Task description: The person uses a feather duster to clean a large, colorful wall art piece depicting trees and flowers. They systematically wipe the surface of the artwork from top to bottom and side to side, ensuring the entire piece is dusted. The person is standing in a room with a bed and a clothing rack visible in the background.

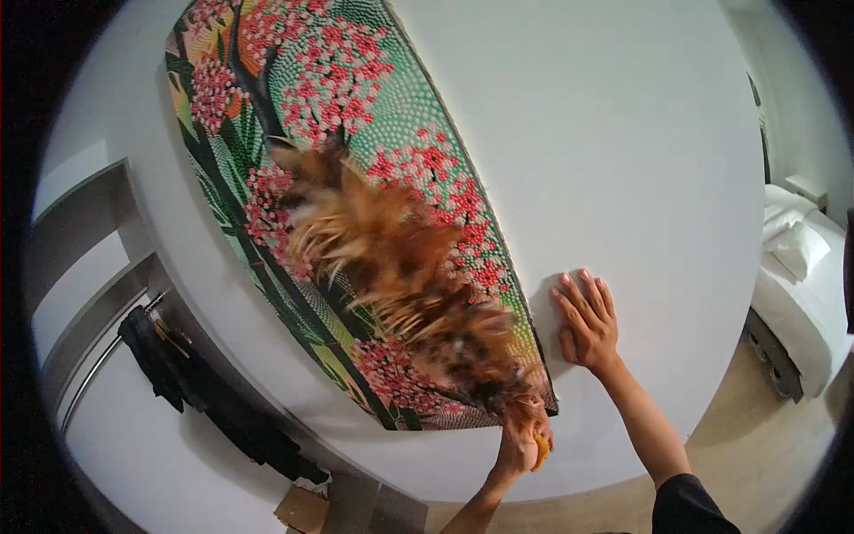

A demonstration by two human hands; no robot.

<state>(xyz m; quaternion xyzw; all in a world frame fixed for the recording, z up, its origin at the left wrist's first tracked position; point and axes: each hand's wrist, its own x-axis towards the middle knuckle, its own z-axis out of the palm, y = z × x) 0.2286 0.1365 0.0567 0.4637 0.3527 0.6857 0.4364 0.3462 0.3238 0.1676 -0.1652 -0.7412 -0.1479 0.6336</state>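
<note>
A feather duster with brown and tan plumes lies slantwise across a long painting of pink blossoms, dark branches and green bamboo on the wall. Its lower end is gripped by my left hand, and a bit of orange-yellow handle shows at the fist. The plumes are slightly blurred and hide part of the painting's middle and lower right edge. My right hand rests flat against the white wall, just right of the painting, its fingers stretched upward and holding nothing.
To the left are an open wardrobe with grey shelves and a rail with dark clothes hanging from it. A cardboard box sits at the lower left. Beyond the wall's right edge stands a bed with white bedding on a pale floor.
</note>
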